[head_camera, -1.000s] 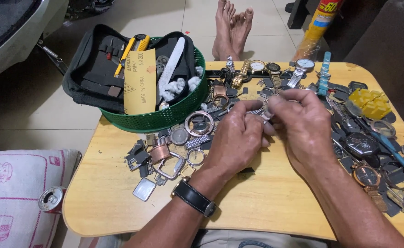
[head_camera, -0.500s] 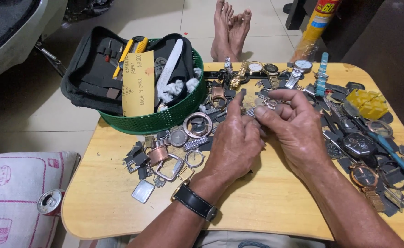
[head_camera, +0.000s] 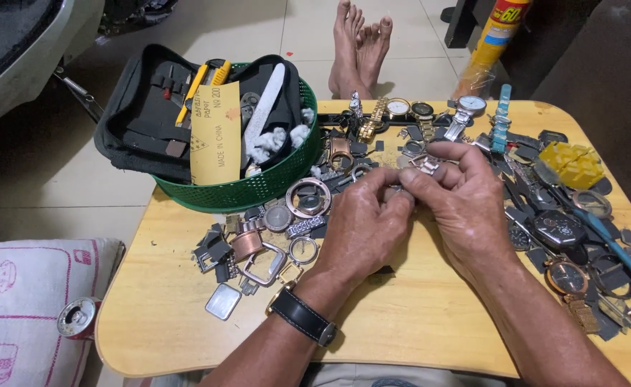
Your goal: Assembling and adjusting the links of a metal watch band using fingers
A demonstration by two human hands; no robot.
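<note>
Tiled floor surrounds a low wooden table (head_camera: pixel 416 322) scattered with watch parts, and a pair of bare feet (head_camera: pixel 358 43) rests on the tiles beyond its far edge. Over the middle of the table the left hand (head_camera: pixel 362 229) and the right hand (head_camera: pixel 466 201) meet fingertip to fingertip, both pinching a small silvery metal watch part (head_camera: pixel 423 165) held just above the clutter. The part sits at the far end of both hands, at the fingertips. It shows mostly above the right hand's thumb and forefinger, so the right hand has the larger share of it. Its long axis seems to run left to right across the gap between the hands, though the fingers hide much of it. The left thumb and forefinger close in from the left side, and the left wrist carries a black-strapped wristwatch (head_camera: pixel 302 315).

Left of the hands lie loose watch cases, among them a round bezel ring (head_camera: pixel 308 198) and a copper-coloured case (head_camera: pixel 247 244). A green basket (head_camera: pixel 258 188) holding a black tool pouch (head_camera: pixel 143 122) and a sheet of sandpaper (head_camera: pixel 215 132) overhangs the table's far left corner. Several whole watches (head_camera: pixel 401 109) lie in a row along the far edge
</note>
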